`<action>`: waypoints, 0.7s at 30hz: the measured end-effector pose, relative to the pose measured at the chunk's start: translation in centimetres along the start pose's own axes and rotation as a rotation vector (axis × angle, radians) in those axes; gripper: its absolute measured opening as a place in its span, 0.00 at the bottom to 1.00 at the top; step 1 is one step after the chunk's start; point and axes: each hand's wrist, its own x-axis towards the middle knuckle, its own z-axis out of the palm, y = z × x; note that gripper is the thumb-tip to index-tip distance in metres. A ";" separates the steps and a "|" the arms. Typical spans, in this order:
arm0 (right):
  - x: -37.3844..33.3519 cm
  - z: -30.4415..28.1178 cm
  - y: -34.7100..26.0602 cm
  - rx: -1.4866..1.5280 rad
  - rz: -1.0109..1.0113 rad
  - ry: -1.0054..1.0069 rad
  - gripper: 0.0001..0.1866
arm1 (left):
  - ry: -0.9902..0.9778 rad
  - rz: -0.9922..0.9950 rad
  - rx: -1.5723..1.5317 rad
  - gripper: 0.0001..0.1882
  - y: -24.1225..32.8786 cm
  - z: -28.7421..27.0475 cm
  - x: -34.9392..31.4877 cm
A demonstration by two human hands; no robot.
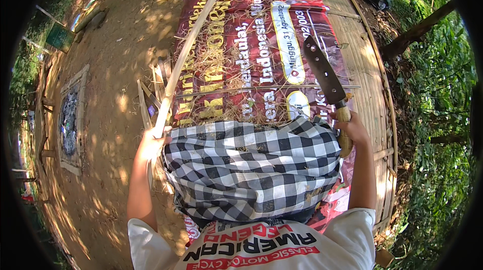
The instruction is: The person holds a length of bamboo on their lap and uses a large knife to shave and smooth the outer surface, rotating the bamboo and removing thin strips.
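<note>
My left hand [151, 144] is closed round the lower end of a long pale bamboo strip [191, 38], which slants up and away to the right over the banner. On the other side, my right hand [354, 128] grips the wooden handle of a large knife. The knife [324, 71] has a broad dark blade with several small holes, pointing away and a little left. Between the hands, a black, grey and white checkered cloth [251, 164] covers my lap. Strip and blade are well apart.
A red printed banner [236, 68] lies over a slatted bamboo platform [370, 73], strewn with curly shavings [216, 58]. A thin stick [226, 90] crosses it. Cut bamboo pieces [146, 101] lie left on the dirt ground [115, 84]. A framed ash pit [70, 119] is farther left; plants grow right.
</note>
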 end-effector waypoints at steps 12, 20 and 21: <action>1.3 1.5 -0.1 -0.182 0.069 -0.081 0.23 | -0.011 0.080 0.339 0.05 1.4 0.5 2.6; 1.2 1.8 2.0 -0.137 0.031 0.112 0.19 | 0.158 0.277 0.389 0.05 4.1 3.7 7.3; 1.1 1.5 2.2 -0.131 0.023 0.140 0.18 | 0.171 0.305 0.389 0.05 4.8 4.5 7.7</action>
